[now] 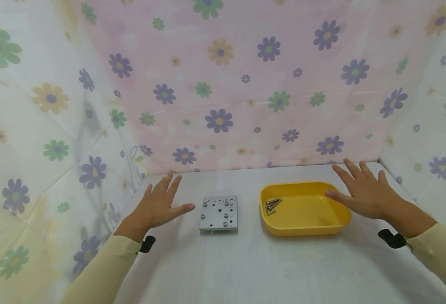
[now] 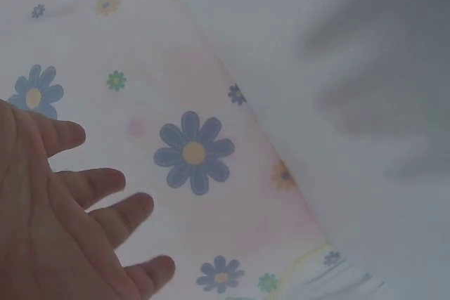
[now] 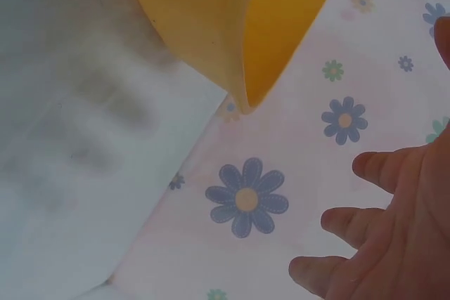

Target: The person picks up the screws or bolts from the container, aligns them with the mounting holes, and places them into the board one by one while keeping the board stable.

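Observation:
My left hand (image 1: 154, 207) is held over the table with its fingers spread, left of a square grey metal plate (image 1: 217, 221). Several round holes and several socket-head screws (image 1: 225, 215) show on the plate's top. To its right stands a yellow tray (image 1: 303, 231), with a small pile of metal screws (image 1: 273, 205) at its left end. My right hand (image 1: 367, 194), fingers also spread, is over the tray's right end; the thumb overlaps the rim in the head view. Whether it touches the rim I cannot tell. Neither hand holds anything.
A white table top (image 1: 246, 270) lies under everything. Flower-patterned cloth (image 1: 238, 84) hangs behind it and at both sides. Black bands (image 1: 392, 239) are at both wrists, by the cream sleeves (image 1: 441, 253).

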Available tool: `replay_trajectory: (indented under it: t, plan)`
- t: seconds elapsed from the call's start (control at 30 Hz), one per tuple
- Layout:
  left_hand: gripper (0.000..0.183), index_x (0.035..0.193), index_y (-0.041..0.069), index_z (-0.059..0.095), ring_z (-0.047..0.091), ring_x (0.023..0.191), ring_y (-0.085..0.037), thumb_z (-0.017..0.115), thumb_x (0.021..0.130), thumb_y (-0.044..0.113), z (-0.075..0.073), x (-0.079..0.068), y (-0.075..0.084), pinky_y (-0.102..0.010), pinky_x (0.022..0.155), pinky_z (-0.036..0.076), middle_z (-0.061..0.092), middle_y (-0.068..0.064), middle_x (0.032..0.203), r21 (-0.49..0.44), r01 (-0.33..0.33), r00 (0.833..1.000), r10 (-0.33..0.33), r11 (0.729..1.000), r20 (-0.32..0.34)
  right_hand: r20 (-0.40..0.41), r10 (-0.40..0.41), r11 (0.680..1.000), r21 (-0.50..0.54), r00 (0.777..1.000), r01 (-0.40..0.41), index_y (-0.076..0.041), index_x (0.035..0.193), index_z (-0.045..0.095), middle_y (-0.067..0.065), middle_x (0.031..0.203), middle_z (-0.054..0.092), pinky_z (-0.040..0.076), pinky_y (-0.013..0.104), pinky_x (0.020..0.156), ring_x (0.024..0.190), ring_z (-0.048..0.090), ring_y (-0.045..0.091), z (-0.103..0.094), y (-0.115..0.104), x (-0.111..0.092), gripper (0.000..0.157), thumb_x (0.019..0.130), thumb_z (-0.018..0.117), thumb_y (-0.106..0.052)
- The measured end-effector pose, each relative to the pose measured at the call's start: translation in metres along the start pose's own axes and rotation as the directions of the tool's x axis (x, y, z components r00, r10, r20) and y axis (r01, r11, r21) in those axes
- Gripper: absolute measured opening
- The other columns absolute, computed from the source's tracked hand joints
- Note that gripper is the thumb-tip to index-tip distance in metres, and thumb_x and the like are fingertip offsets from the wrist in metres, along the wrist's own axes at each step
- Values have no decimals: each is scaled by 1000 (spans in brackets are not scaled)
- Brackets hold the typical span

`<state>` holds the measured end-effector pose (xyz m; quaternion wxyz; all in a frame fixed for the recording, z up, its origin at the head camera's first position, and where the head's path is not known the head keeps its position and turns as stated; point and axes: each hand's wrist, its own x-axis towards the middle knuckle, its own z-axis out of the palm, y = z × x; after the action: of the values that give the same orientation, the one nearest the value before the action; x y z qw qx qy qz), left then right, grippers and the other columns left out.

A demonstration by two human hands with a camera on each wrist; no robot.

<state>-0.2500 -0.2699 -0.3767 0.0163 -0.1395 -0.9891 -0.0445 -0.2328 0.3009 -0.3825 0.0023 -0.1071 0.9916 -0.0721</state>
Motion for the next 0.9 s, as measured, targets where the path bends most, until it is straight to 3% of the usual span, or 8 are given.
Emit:
replay_trajectory:
  t: [0.1, 0.2, 0.33, 0.47, 0.67, 0.9]
  plan:
    - [120, 168, 16, 14, 25, 155, -43, 51, 81, 91, 7, 2, 3, -67, 121, 24, 13, -13, 174, -101, -31, 999, 30, 994, -20, -17, -7, 1000, 20, 1000, 7, -14, 167, 13, 29, 170, 6, -1, 88, 105, 148, 10, 65, 1, 0, 1, 98, 97, 43, -76]
    - [126, 168, 21, 10, 28, 155, -40, 60, 75, 90, 15, 4, 5, -65, 119, 31, 14, -8, 174, -217, -31, 999, 27, 976, -19, -49, -23, 999, 33, 999, 25, -12, 165, 21, 29, 169, 13, 6, 87, 107, 148, 15, 61, 2, -1, 2, 94, 98, 45, -73]
    - [127, 167, 28, 9, 30, 155, -32, 75, 73, 80, 24, 6, 7, -63, 119, 32, 18, -1, 172, -393, -24, 1000, 22, 919, -9, -82, -55, 996, 60, 995, 60, -6, 161, 32, 30, 166, 23, 16, 83, 110, 147, 24, 58, 5, -3, 3, 87, 101, 48, -67]
    - [125, 166, 32, 11, 33, 154, -29, 88, 72, 61, 35, 7, 7, -64, 119, 31, 25, 1, 170, -521, -36, 999, 34, 853, -14, -84, -62, 985, 153, 995, 74, -5, 158, 37, 30, 165, 26, 23, 79, 111, 145, 28, 57, 4, -6, 5, 82, 102, 48, -63]
    - [134, 167, 27, 8, 30, 155, -33, 94, 68, 54, 55, 11, 7, -64, 120, 30, 20, -2, 172, -596, -53, 998, 52, 801, -20, -111, -70, 959, 267, 991, 97, -5, 151, 46, 27, 159, 38, 28, 76, 111, 143, 34, 51, 3, -12, 8, 67, 105, 53, -53]
    - [143, 167, 27, 5, 32, 155, -35, 98, 61, 53, 78, 16, 10, -57, 121, 33, 12, -1, 174, -654, -29, 998, 54, 756, 19, -82, -54, 916, 394, 995, 82, -7, 132, 63, 14, 127, 67, 55, 57, 96, 115, 61, 33, 3, -22, 15, 50, 105, 55, -48]
